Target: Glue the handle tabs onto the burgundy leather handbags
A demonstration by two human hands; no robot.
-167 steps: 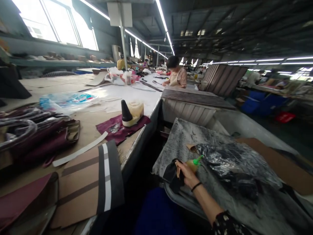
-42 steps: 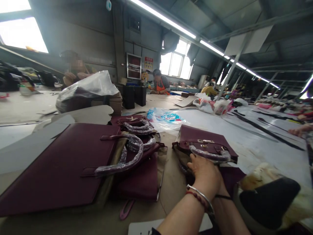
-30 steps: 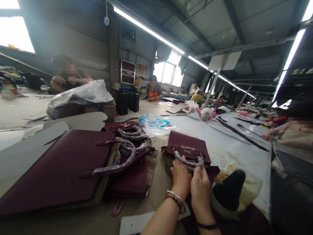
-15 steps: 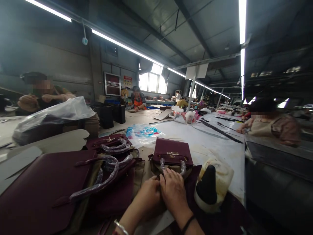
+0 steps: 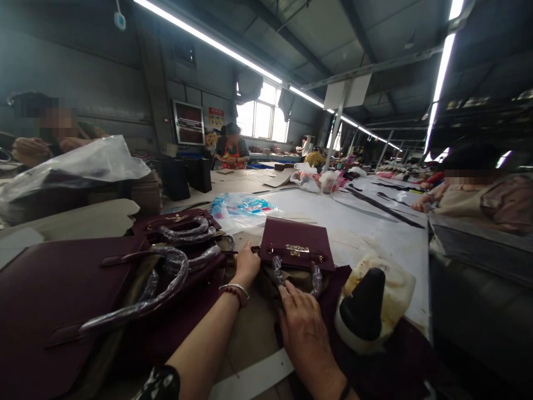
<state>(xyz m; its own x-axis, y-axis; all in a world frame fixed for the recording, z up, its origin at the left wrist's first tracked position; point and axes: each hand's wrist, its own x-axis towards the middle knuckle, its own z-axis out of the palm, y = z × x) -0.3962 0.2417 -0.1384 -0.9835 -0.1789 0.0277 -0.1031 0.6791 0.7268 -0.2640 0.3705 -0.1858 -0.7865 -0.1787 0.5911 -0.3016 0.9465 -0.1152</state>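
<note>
A maroon handbag (image 5: 296,236) is resting on the worktop (image 5: 306,204). The right hand (image 5: 303,319) is lying at its handle (image 5: 316,279), fingers loosely extended; the left hand (image 5: 247,263) is reaching its side, grip unclear.

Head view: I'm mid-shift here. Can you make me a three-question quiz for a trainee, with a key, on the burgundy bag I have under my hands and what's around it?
1. Multiple choice: what stands to the right of the burgundy bag in the middle?
A. a sewing machine
B. a black cone against a pale container
C. a desk lamp

2. True or false: the bag's handle is bare of any plastic wrap.

3. Which hand is at the bag's left edge, and which is in front of it?

Key:
1. B
2. False; clear plastic covers the handle.
3. The left hand is at the left edge; the right hand is in front.
</note>
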